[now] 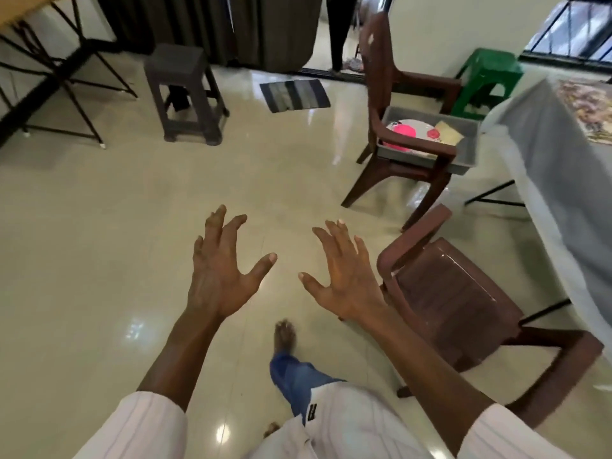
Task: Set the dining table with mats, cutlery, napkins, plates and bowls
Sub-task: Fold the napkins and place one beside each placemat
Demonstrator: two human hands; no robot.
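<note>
Starting stage, by the look of it: only a patterned mat (587, 104) lies on the cloth-covered surface (543, 137), right of the grey tub (463, 160). A plate (409, 125) and a pale napkin-like sheet (448, 133) sit inside the tub, which rests on a brown chair (377, 61). Left hand (222, 273) and right hand (346, 283) hover empty, fingers (213, 223) spread wide, well short of the tub.

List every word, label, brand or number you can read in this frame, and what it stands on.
No text is readable.
Small black tag on the white pinstriped shirt: pale marks, too small and blurred to read.
Multicoloured patterned mat on the grey-draped table: blurred pattern only, no letters made out.
</note>
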